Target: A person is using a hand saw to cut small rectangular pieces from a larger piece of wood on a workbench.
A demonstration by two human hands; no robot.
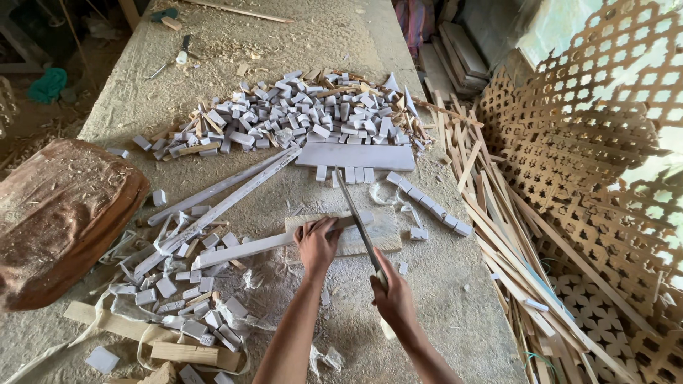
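Head view, the only angle here: the left hand (316, 242) is pressed down flat-ish on a long pale wooden strip (249, 250), fingers curled over it where it crosses a small cutting board (380, 235) near the middle of the table (455, 299). The right hand (393, 299) is closed around the handle of a handsaw (356, 213), blade running up toward 12 o'clock and sitting across the strip just beside the left fingers.

At 12 o'clock from the hands there's a big heap of short cut blocks (299, 117), with a flat board (356, 156) in front of it and a little row of blocks trailing off to 2 o'clock. More offcuts and shavings (185, 299) sit at 8 o'clock, a worn reddish-brown block (60, 213) at 9, and loose slats (498, 220) plus lattice panels (597, 142) at 3 o'clock.

Honestly, what worries me: the blade sits really close to the left fingertips, so a skip could nick them. The strip's long end hangs unsupported at 9 o'clock, so it might pivot and bind the saw. The sawdust probably makes the board slide too.
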